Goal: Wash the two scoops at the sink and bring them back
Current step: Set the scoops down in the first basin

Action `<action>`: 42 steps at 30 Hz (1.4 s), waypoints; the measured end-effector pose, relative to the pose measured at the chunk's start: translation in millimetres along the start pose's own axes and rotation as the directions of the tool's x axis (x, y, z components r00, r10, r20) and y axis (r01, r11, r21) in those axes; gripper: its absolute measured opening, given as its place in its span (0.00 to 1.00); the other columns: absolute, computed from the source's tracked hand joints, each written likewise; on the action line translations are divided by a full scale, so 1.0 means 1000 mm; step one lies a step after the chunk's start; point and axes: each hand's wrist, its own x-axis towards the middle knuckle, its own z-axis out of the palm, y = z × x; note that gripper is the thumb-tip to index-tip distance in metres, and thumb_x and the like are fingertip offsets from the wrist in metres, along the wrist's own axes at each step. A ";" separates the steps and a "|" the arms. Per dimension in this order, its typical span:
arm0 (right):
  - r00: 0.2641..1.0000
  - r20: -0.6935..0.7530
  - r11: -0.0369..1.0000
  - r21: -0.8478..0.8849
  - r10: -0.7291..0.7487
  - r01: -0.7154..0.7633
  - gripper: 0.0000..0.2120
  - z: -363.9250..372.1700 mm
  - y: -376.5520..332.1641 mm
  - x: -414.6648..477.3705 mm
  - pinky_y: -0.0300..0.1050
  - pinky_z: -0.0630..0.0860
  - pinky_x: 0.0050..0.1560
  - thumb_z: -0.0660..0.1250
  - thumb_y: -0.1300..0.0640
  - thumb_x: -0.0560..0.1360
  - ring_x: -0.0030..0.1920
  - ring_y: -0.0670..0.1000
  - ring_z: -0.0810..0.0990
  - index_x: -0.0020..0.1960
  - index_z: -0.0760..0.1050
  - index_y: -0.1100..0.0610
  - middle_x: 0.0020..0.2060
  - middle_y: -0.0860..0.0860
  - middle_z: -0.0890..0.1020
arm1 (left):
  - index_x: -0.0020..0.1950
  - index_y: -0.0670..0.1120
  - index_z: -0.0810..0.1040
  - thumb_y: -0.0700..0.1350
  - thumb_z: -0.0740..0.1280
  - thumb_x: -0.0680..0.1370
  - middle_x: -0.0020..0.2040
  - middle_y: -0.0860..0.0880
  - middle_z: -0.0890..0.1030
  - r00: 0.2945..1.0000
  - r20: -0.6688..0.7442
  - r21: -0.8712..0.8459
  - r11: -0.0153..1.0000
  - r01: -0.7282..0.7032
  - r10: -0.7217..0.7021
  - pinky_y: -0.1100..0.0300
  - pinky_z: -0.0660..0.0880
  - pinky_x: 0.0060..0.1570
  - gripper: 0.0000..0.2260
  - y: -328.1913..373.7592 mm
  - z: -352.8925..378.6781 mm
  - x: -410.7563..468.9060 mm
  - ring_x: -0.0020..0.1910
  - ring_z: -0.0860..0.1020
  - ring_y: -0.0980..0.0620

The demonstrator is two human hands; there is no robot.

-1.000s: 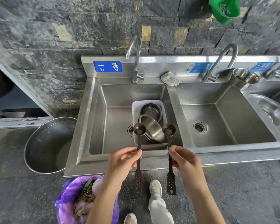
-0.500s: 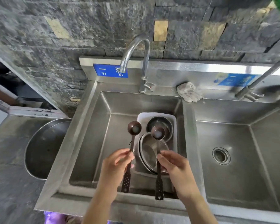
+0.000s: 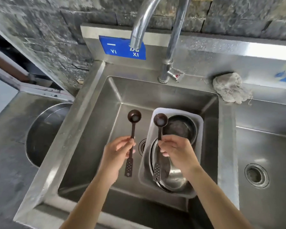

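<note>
Both forearms come up bare from the bottom of the frame, sleeveless; left hand (image 3: pixel 118 150) and right hand (image 3: pixel 177 151) ungloved, fingers ringless, wrists unadorned.

My steel sink (image 3: pixel 96 123), white tub (image 3: pixel 199 146) of metal bowls (image 3: pixel 180 128) in its right half, grey rag (image 3: pixel 229 90) on its back ledge

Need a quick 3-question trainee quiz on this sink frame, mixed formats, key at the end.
1. True or false: water is running from the faucet.
2. What sits under the right scoop? A) the drain B) the white tub of metal bowls C) the rag
3. Fill in: the left hand grips the left scoop by its ____.

Key: 1. False, no stream is visible. 2. B; the right hand holds it there. 3. Handle.
</note>
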 end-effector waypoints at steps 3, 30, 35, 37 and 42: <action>0.999 -0.020 0.997 -0.065 0.041 -0.042 0.02 0.015 0.008 0.038 0.52 0.84 0.51 0.73 0.59 0.76 0.44 0.60 0.86 0.48 0.85 0.56 0.40 0.57 0.88 | 0.54 0.45 0.84 0.45 0.72 0.78 0.43 0.48 0.87 0.999 -0.028 -0.070 0.997 0.037 -0.039 0.61 0.77 0.35 0.07 -0.010 -0.003 0.041 0.37 0.85 0.50; 0.975 -0.091 0.916 -0.335 0.204 -0.223 0.14 0.162 0.088 0.288 0.54 0.84 0.54 0.70 0.60 0.77 0.43 0.58 0.87 0.33 0.78 0.51 0.40 0.58 0.87 | 0.57 0.40 0.83 0.37 0.68 0.77 0.47 0.42 0.82 0.899 -0.351 0.524 0.851 -0.043 0.261 0.59 0.70 0.48 0.09 -0.127 -0.010 0.284 0.48 0.80 0.43; 0.960 -0.099 0.928 -0.249 0.260 -0.277 0.10 0.167 0.105 0.306 0.54 0.84 0.54 0.70 0.62 0.78 0.38 0.52 0.82 0.39 0.78 0.52 0.34 0.53 0.83 | 0.58 0.38 0.82 0.36 0.68 0.77 0.48 0.40 0.82 0.874 -0.392 0.503 0.863 -0.057 0.286 0.59 0.70 0.47 0.10 -0.135 0.001 0.300 0.47 0.80 0.41; 0.957 -0.110 0.934 -0.214 0.269 -0.287 0.08 0.168 0.108 0.312 0.52 0.85 0.53 0.71 0.62 0.78 0.38 0.52 0.82 0.41 0.78 0.53 0.35 0.53 0.82 | 0.57 0.37 0.82 0.35 0.68 0.77 0.47 0.40 0.82 0.865 -0.401 0.500 0.863 -0.069 0.301 0.57 0.70 0.45 0.10 -0.137 0.003 0.306 0.45 0.80 0.40; 0.961 -0.120 0.935 -0.231 0.248 -0.270 0.08 0.176 0.112 0.325 0.50 0.85 0.52 0.72 0.59 0.77 0.38 0.50 0.83 0.41 0.78 0.50 0.35 0.51 0.83 | 0.59 0.37 0.82 0.34 0.67 0.78 0.50 0.39 0.82 0.832 -0.457 0.479 0.875 -0.068 0.314 0.57 0.72 0.47 0.11 -0.136 0.006 0.318 0.49 0.80 0.41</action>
